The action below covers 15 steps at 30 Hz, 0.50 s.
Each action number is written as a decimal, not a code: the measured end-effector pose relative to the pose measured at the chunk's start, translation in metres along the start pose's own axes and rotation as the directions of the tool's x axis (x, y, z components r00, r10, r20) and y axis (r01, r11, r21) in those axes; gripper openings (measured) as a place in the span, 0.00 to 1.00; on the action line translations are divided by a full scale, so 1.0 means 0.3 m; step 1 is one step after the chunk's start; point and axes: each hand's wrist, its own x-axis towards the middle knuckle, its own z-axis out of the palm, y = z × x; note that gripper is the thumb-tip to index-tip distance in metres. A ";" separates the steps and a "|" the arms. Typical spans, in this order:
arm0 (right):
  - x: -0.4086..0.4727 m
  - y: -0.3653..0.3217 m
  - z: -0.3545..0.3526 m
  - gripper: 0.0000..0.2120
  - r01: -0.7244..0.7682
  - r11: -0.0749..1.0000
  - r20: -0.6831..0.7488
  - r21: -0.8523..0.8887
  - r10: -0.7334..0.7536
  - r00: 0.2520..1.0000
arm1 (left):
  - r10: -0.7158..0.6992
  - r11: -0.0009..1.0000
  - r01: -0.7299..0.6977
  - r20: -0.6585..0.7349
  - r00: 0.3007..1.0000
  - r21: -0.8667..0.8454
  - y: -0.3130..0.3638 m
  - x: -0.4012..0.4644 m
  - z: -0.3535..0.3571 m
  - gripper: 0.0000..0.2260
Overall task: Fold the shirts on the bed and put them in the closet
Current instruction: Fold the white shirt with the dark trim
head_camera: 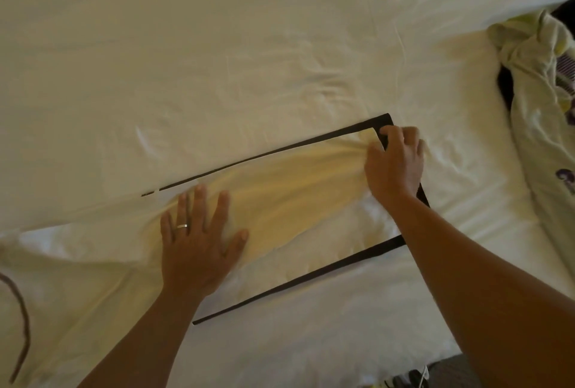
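White bed sheet [249,45] under a pale black-edged shirt [280,201]: left hand [199,244] presses flat, fingers spread, right hand [395,163] pinches its far corner, which could slip and bunch the fold.

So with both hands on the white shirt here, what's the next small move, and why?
Probably draw the right hand, which pinches the black-trimmed corner, across toward the flat left hand to fold the white shirt. It lies spread on the bed, bunched at the corner, fold not yet made.
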 end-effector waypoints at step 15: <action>-0.150 0.035 0.089 0.36 0.493 0.794 0.474 -0.356 -0.302 0.827 | -0.034 0.994 0.046 0.119 0.992 -0.098 -0.011 0.011 0.020 0.37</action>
